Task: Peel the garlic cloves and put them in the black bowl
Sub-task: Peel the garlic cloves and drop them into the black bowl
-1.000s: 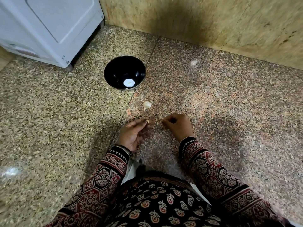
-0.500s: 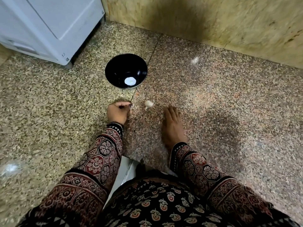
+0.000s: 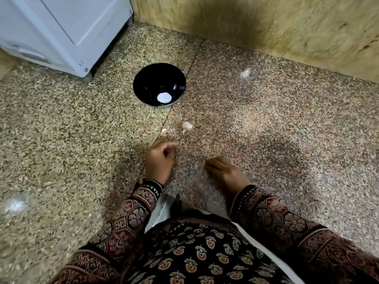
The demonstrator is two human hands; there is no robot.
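L hand (image 3: 161, 160) & R hand (image 3: 223, 171) curled, blurry – can't tell if gripping anything; garlic clove (image 3: 187, 126) near black bowl (image 3: 146, 83).

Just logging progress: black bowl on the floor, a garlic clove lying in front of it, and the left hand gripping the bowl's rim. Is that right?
Not quite. The head view shows the left hand apart from the black bowl, nearer the person than the garlic clove. The rest holds.
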